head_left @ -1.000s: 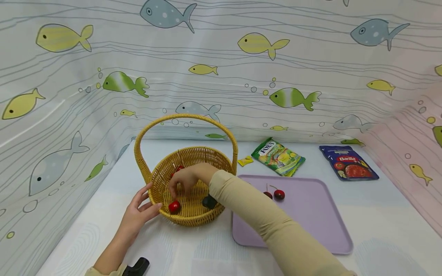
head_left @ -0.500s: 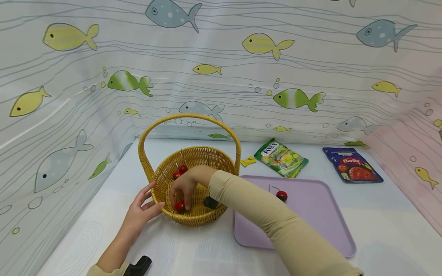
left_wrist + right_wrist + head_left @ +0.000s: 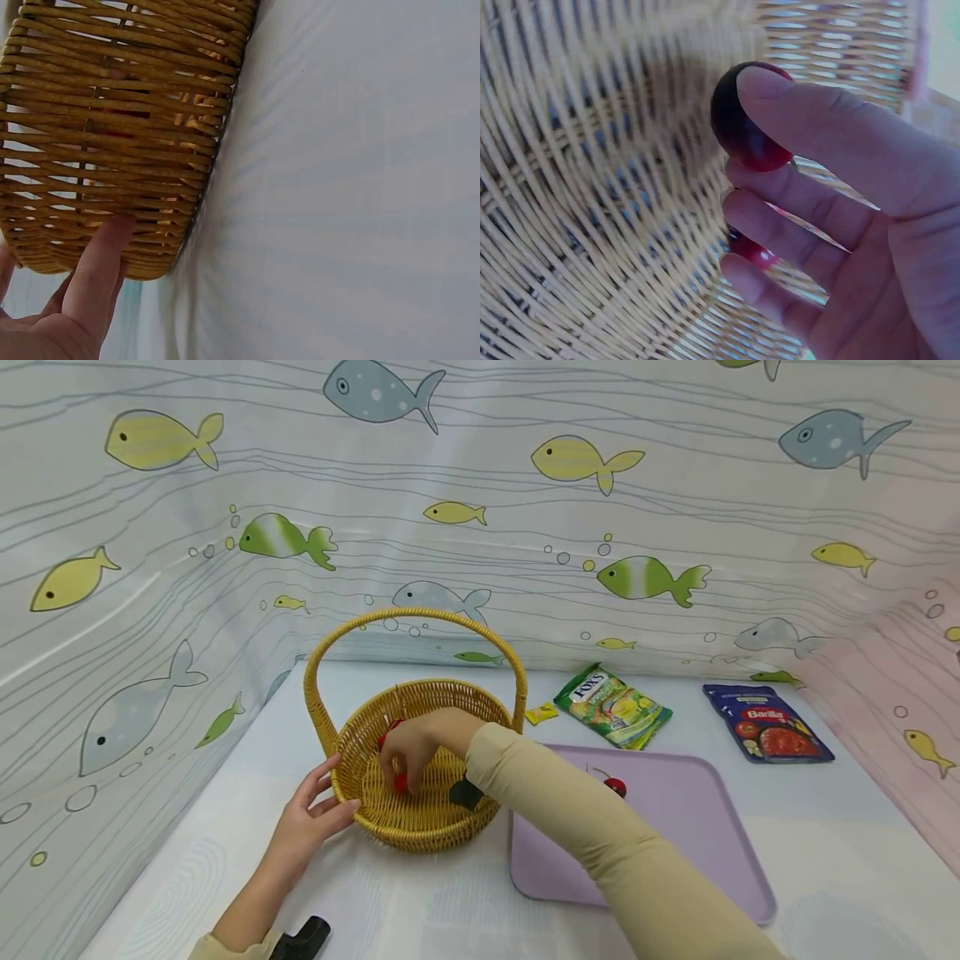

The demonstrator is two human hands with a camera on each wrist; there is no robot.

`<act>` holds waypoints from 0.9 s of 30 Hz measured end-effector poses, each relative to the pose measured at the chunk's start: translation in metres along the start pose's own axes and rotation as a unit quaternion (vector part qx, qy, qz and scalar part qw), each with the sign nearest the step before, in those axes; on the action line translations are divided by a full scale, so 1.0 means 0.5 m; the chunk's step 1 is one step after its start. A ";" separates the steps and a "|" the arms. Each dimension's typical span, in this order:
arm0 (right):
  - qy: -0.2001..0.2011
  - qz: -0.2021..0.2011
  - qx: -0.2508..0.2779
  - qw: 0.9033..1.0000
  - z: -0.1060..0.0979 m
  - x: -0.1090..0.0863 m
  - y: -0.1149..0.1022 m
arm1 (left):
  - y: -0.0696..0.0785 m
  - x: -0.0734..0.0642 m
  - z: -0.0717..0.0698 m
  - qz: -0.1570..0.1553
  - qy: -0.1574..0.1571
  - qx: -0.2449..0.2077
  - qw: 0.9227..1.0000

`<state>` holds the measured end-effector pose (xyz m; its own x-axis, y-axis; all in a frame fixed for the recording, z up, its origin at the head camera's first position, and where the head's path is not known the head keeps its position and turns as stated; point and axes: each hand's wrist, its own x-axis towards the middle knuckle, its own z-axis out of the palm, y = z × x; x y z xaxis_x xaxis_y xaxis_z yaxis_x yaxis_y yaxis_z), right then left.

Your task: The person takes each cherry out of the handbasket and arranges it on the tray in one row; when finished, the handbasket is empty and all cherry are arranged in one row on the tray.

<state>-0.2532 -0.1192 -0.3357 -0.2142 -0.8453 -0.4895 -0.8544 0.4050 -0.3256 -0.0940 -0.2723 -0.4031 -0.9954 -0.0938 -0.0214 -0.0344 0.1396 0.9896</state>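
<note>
Cherry (image 3: 742,127) in the basket (image 3: 420,839), pinched in my right grip (image 3: 420,745); I judge the step to be handling it there, and the next move calls for a gentle hold. My left hand (image 3: 300,827) lies straight-fingered against the basket. The right wrist view shows the pinch plainly; only the head view shows a stray cherry (image 3: 615,787) on the tray (image 3: 697,835).

The place looks like a small staged booth — fish-printed sheeting (image 3: 517,568) walls off the back and both sides of a pale desk (image 3: 427,902) — though the kind of room beyond is hidden.
</note>
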 end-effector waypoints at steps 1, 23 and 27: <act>0.010 -0.004 0.006 1.000 -0.004 -0.008 0.001 | 0.001 0.000 0.000 0.000 0.000 0.002 1.000; 0.192 -0.070 0.030 0.978 0.058 -0.254 0.018 | -0.004 -0.001 0.004 -0.014 0.004 0.027 1.000; 0.216 -0.064 0.045 0.973 0.081 -0.304 0.033 | 0.000 0.001 0.006 -0.016 0.007 0.032 0.999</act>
<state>-0.2157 0.0303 -0.2994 -0.3045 -0.9505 -0.0617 -0.8462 0.2996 -0.4407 -0.0950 -0.2695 -0.4037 -0.9922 -0.1136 -0.0510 -0.0729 0.1981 0.9775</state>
